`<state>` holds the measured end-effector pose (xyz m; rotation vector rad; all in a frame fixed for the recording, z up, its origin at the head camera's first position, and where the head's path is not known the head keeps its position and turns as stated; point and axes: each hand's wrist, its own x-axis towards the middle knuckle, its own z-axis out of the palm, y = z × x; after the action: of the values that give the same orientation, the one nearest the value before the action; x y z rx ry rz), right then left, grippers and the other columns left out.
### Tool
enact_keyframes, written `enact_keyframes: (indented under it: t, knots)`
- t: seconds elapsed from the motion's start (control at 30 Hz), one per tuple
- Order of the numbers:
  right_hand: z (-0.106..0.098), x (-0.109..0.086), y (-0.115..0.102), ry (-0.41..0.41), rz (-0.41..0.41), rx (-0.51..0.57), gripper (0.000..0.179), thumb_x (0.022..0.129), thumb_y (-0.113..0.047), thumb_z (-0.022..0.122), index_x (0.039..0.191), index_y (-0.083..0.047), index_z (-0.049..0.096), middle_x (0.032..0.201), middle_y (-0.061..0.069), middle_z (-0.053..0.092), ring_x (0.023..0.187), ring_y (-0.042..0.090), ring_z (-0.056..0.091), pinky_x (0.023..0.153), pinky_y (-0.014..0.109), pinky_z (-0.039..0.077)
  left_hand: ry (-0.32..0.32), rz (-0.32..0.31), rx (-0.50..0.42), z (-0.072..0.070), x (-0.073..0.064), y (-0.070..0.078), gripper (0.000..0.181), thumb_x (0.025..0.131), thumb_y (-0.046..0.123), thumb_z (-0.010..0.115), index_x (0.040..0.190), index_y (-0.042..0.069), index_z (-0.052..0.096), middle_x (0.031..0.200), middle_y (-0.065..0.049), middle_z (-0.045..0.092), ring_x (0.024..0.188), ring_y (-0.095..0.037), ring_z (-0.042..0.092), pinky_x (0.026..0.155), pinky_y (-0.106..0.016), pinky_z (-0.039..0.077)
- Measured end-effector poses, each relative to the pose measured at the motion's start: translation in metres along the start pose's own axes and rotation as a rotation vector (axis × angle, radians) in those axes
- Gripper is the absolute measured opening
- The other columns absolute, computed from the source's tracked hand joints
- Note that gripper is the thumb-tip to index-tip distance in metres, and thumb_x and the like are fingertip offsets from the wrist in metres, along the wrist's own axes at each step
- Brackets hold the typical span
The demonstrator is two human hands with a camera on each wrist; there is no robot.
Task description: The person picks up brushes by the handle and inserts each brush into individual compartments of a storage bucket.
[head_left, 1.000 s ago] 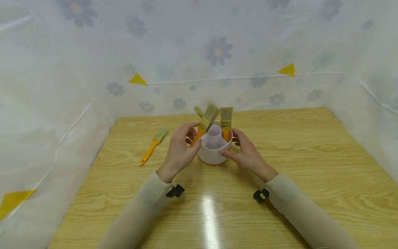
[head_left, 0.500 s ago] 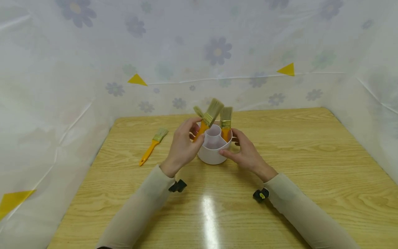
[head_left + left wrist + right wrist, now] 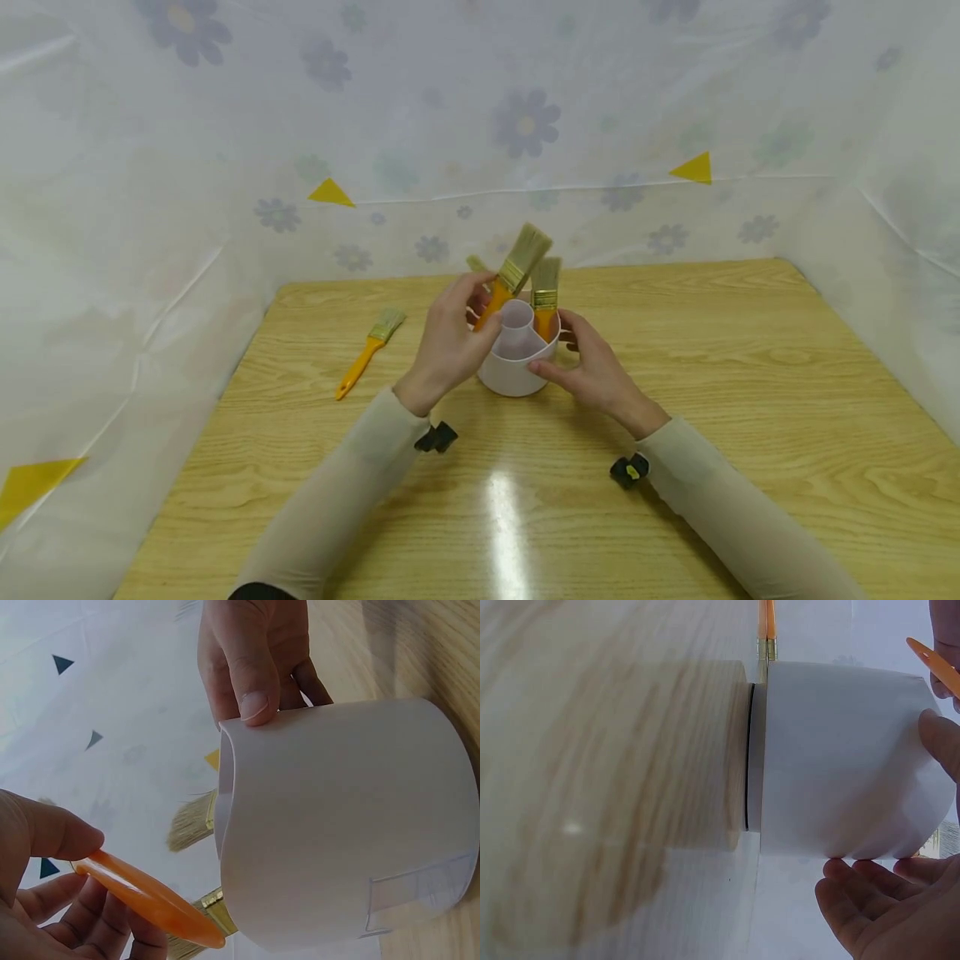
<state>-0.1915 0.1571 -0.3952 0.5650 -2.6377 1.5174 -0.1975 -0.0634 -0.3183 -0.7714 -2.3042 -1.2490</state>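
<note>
My left hand (image 3: 455,342) pinches a flat paintbrush (image 3: 525,250) by its orange handle, bristles up and tilted right. The handle's end (image 3: 176,915) overlaps the rim area of a white round brush holder (image 3: 512,377) in the left wrist view. My right hand (image 3: 596,371) grips that holder from the right, thumb at the front rim and fingers round the side. One paintbrush (image 3: 545,300) stands bristles up in the holder's right compartment. Another brush's bristles (image 3: 476,263) show behind my left hand, its lower part hidden.
A loose paintbrush (image 3: 371,354) lies on the wood-grain table (image 3: 750,400), left of the holder, bristles pointing away. A white flowered sheet (image 3: 450,117) with yellow triangles surrounds the table at the back and sides.
My left hand has moved right and slightly up, carrying the paintbrush closer over the holder. My right hand and the holder have stayed in place.
</note>
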Motion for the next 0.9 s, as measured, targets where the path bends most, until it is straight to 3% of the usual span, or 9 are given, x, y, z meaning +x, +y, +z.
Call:
enact_keyframes:
  t: [0.4,0.9]
  knots:
    - [0.000,0.001,0.001,0.008,0.008,0.001,0.085,0.080,-0.046,0.074,0.146,-0.012,0.033,0.140,0.006,0.043,0.125,0.029,0.044,0.100,0.049,0.039,0.023,0.036,0.021,0.003,0.010,0.005,0.041,0.083,-0.001,0.065,0.123,0.002,0.055,0.090,-0.008,0.056,0.076,-0.017,0.052,0.065,-0.032,0.051]
    - [0.000,0.001,0.002,0.003,-0.007,-0.002,0.085,0.080,-0.046,0.074,0.147,-0.013,0.032,0.140,0.007,0.043,0.126,0.030,0.044,0.100,0.050,0.039,0.091,0.055,-0.034,0.011,0.024,0.010,0.043,0.082,-0.002,0.064,0.124,0.000,0.054,0.091,-0.008,0.054,0.078,-0.019,0.053,0.066,-0.032,0.051]
